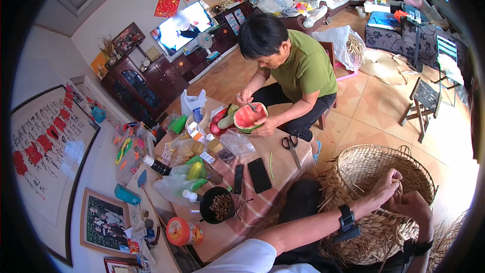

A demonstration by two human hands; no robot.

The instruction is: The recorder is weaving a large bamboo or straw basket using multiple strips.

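Note:
A large round basket (348, 222) woven from pale plant fibre stands in front of me at the right. My left hand (386, 188) is at its rim, fingers closed around a strand of the fibre (397, 192). Close beside it, my right hand (411, 206) is bent inward at the same part of the rim, its fingers pressed together on the fibre. Exactly how the strand passes between the fingers is too small to make out. Several loose fibre ends stick out of the weave. A dark watch-like band (347, 218) is on my left wrist.
Across the table (298, 149), a seated person (308, 65) holds a halved watermelon (247, 117) and a spoon. Scissors (291, 150), a phone (259, 175), a remote control (238, 179) and a dark bowl (207, 207) lie nearby. A folding stool (423, 103) stands beyond the basket.

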